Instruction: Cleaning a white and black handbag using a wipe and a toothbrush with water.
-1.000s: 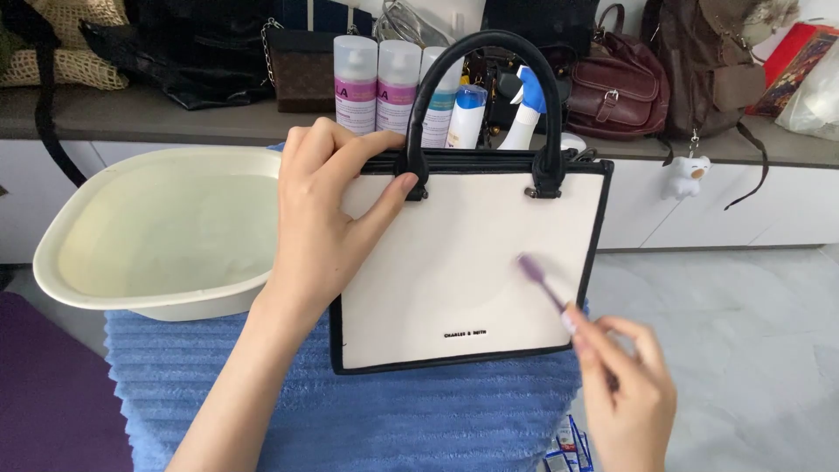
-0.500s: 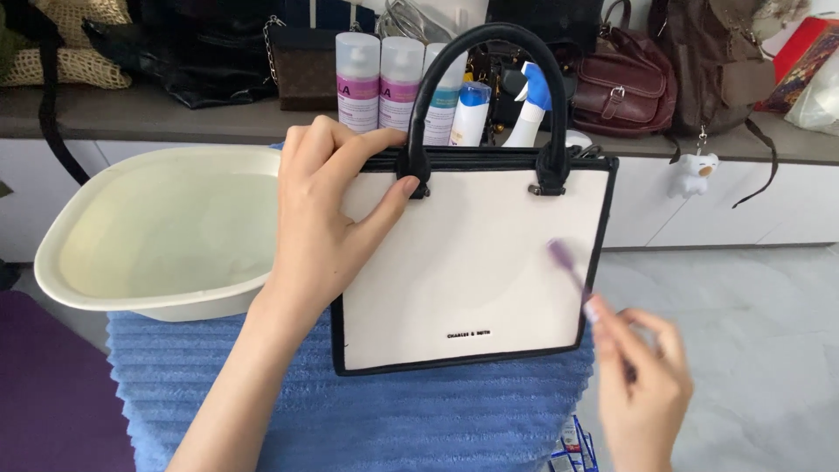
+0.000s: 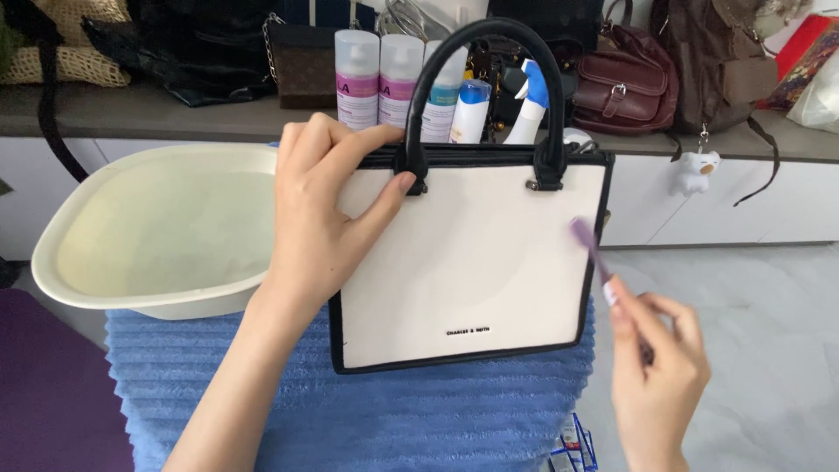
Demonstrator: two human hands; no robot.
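Nearest, the right hand (image 3: 657,371) is closed around the handle of a purple brush (image 3: 592,247), whose head sits at the right edge of the bag (image 3: 472,262), seemingly touching it, though the blur makes that unsure. The left hand (image 3: 328,218) lies flat on the bag's upper left front, fingers spread and thumb near the black handle (image 3: 481,87), steadying it upright on the blue towel (image 3: 350,411). Left of the bag a cream basin (image 3: 149,236) rests partly on the towel, and beyond stand bottles (image 3: 380,74) and other handbags (image 3: 625,83) along a shelf (image 3: 175,118).
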